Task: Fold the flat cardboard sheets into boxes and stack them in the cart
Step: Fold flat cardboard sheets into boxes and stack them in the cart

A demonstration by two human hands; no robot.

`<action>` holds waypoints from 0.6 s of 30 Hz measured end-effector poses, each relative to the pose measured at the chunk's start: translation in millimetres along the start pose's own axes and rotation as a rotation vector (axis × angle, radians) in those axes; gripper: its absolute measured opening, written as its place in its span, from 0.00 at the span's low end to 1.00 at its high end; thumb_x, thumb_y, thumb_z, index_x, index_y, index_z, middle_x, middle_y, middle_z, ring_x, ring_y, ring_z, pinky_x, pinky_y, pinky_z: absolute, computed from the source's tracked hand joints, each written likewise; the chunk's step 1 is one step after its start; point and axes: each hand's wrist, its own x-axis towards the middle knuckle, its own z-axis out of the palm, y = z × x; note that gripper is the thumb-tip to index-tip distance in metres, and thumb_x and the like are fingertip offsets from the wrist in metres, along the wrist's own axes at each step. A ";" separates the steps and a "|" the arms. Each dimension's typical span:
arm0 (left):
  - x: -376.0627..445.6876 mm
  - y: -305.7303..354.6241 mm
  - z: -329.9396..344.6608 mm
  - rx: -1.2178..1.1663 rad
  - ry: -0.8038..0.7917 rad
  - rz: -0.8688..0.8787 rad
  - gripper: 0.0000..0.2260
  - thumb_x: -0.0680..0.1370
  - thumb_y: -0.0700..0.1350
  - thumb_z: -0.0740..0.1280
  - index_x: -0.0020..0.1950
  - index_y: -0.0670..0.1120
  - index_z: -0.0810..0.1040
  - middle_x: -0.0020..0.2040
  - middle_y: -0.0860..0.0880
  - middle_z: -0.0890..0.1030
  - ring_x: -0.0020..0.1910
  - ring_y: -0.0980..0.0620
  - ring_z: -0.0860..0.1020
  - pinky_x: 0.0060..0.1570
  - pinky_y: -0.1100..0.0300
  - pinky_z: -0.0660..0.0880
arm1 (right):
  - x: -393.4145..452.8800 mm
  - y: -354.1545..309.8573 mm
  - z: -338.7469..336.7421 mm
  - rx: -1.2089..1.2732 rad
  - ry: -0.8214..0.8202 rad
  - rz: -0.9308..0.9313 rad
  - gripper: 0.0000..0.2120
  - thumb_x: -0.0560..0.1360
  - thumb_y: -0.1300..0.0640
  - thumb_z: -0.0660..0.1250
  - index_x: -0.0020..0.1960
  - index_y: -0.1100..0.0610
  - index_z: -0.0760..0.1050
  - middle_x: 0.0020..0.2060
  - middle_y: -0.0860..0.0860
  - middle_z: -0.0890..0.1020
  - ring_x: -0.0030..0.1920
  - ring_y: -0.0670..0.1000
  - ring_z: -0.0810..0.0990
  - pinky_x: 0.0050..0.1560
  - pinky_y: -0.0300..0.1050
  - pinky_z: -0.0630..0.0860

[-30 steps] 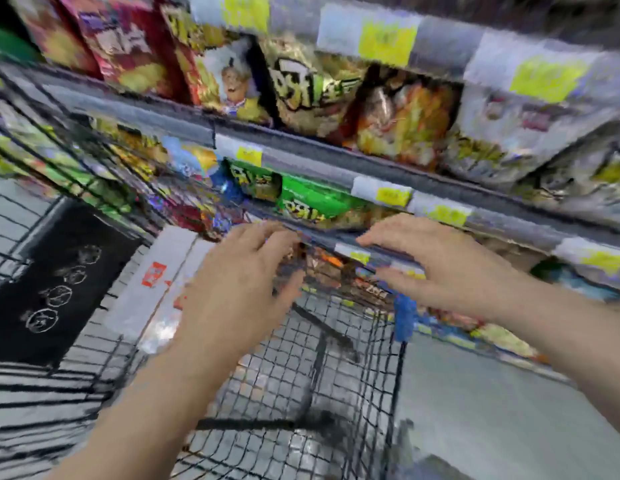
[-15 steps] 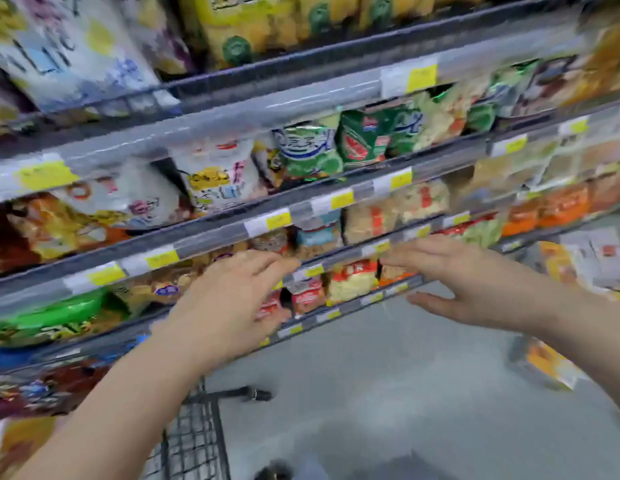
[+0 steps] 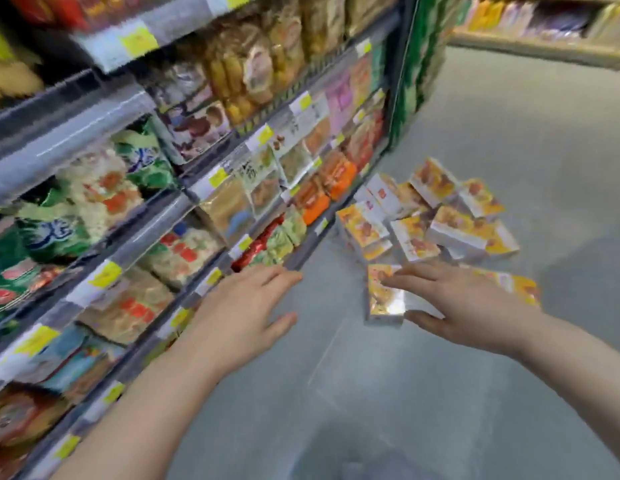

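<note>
A heap of several folded yellow-and-white printed boxes (image 3: 436, 216) lies on the grey floor by the end of the shelf unit. One more box (image 3: 383, 299) lies nearer, partly behind my right hand (image 3: 464, 306), which reaches out with fingers spread and holds nothing. My left hand (image 3: 246, 313) is also stretched forward, fingers straight, over the floor beside the lowest shelf. The cart is out of view. The picture is blurred by motion.
A tall shelf unit (image 3: 156, 216) full of snack bags and yellow price tags runs along the left. Bare grey floor (image 3: 509, 140) spreads to the right. Another shelf (image 3: 544, 32) stands at the far back right.
The view has swung right, away from the wire cart and along the shelves, bringing the heap of boxes on the floor into sight. Both hands stay stretched forward, holding nothing.
</note>
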 end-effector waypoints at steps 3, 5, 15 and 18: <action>48.5 18.6 1.7 0.049 -0.045 0.079 0.21 0.68 0.58 0.54 0.51 0.51 0.79 0.43 0.56 0.82 0.41 0.56 0.82 0.37 0.67 0.75 | -20.0 35.0 -1.0 0.058 -0.037 0.163 0.20 0.74 0.52 0.64 0.66 0.50 0.69 0.60 0.49 0.76 0.60 0.49 0.76 0.57 0.35 0.67; 74.0 21.6 7.1 0.029 -0.056 0.125 0.21 0.68 0.57 0.55 0.52 0.50 0.79 0.43 0.55 0.82 0.41 0.54 0.82 0.35 0.66 0.76 | -28.9 55.2 0.4 0.113 -0.132 0.283 0.22 0.78 0.50 0.59 0.71 0.46 0.60 0.68 0.44 0.67 0.68 0.46 0.66 0.64 0.39 0.64; 246.9 13.7 15.5 -0.023 -0.169 0.263 0.22 0.78 0.54 0.58 0.71 0.54 0.59 0.69 0.55 0.65 0.69 0.55 0.62 0.64 0.62 0.60 | 15.4 161.8 -15.7 0.168 -0.194 0.519 0.23 0.78 0.50 0.58 0.71 0.45 0.58 0.70 0.44 0.64 0.69 0.47 0.64 0.64 0.44 0.67; 299.4 -4.6 9.6 -0.039 -0.210 0.270 0.22 0.78 0.52 0.58 0.71 0.54 0.59 0.70 0.56 0.64 0.70 0.56 0.61 0.64 0.62 0.60 | 50.2 198.3 -18.6 0.177 -0.214 0.555 0.22 0.78 0.49 0.57 0.71 0.45 0.58 0.69 0.44 0.64 0.69 0.47 0.63 0.62 0.45 0.69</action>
